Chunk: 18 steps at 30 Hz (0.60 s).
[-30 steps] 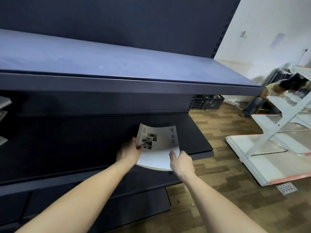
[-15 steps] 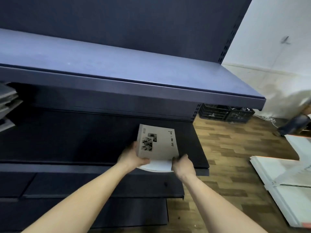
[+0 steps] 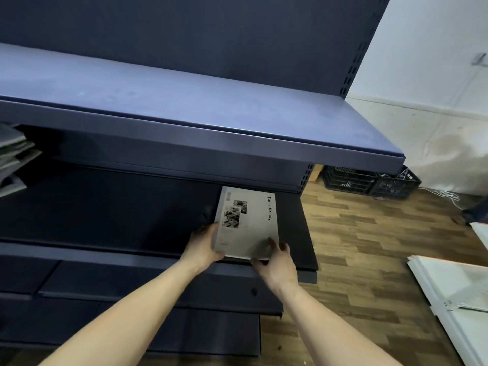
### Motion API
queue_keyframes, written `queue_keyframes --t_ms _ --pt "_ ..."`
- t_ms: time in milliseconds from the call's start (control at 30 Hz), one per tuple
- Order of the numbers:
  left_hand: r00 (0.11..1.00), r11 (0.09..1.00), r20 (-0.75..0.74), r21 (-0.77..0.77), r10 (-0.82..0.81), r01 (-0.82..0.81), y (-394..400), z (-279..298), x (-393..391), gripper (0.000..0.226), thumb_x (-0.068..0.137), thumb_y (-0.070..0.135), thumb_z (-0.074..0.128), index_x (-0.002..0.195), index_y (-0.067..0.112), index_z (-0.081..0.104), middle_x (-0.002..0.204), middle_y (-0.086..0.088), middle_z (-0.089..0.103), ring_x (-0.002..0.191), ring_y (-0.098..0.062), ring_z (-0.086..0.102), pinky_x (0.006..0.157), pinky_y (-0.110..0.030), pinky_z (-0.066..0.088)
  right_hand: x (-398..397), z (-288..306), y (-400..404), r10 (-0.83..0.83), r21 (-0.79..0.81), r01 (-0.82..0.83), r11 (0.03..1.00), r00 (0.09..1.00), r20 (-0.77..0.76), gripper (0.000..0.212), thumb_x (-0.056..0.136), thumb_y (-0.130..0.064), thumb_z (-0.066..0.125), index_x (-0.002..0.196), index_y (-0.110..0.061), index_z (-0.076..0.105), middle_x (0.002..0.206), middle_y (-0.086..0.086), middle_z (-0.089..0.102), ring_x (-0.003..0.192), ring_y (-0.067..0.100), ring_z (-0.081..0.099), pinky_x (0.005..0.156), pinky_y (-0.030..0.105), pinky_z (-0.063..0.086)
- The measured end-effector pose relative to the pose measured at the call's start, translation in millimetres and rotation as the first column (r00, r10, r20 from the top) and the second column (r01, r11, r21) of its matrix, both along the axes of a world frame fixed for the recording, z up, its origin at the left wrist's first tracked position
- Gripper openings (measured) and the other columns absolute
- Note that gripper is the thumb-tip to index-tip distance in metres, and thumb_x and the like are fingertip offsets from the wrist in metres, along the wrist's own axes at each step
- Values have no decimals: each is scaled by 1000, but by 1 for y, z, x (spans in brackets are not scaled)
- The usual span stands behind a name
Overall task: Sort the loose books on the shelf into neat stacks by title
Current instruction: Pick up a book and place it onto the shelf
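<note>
Both hands on one white book at right end of the dark middle shelf.

Left hand (image 3: 202, 247) grips the book (image 3: 247, 223) at its near-left edge, fingers curled round it; right hand (image 3: 276, 260) holds the near-right corner, thumb on the cover. Book lies near the middle shelf (image 3: 307, 233) front edge. Further left, pile of loose books (image 3: 14, 157). Above, blue upper shelf (image 3: 184, 101); behind right, black crates (image 3: 369, 182) on the floor.

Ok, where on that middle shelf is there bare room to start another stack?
Bare middle shelf runs between the loose books at far left and the white book both hands hold at the right end. Crowded only there: left hand, right hand.
</note>
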<state>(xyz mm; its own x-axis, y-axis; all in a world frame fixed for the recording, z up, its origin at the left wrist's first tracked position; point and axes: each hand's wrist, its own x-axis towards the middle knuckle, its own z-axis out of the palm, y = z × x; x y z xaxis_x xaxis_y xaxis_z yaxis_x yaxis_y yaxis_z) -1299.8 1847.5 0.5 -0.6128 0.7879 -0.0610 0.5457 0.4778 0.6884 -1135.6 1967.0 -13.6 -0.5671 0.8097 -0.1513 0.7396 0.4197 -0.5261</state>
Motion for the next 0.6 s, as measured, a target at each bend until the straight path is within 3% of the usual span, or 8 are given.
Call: queue_keyframes --t_ms 200,333,600 --pt "999 999 36 -29 25 -24 8 -11 -11 87 72 28 82 146 27 36 139 -3 39 131 -22 36 106 -31 36 0 -8 14 30 171 -38 984 998 47 68 85 -55 65 145 -29 45 142 3 46 129 29 41 101 36 42" --pt "1000 999 28 -50 14 -12 11 -18 -17 91 70 37 82 147 26 35 141 2 32 131 -20 31 109 -29 33 -2 -15 21 38 138 -45 989 998 47 79 80 -62 65 149 -30 39 153 -1 36 139 30 30 111 40 32" --pt "1000 998 -18 -63 -16 15 13 -26 -23 85 70 46 81 143 22 43 140 7 31 128 -15 33 108 -28 34 -13 -19 26 23 129 -29 991 999 46 86 77 -70 63 150 -33 35 154 -3 32 142 28 23 114 42 25"
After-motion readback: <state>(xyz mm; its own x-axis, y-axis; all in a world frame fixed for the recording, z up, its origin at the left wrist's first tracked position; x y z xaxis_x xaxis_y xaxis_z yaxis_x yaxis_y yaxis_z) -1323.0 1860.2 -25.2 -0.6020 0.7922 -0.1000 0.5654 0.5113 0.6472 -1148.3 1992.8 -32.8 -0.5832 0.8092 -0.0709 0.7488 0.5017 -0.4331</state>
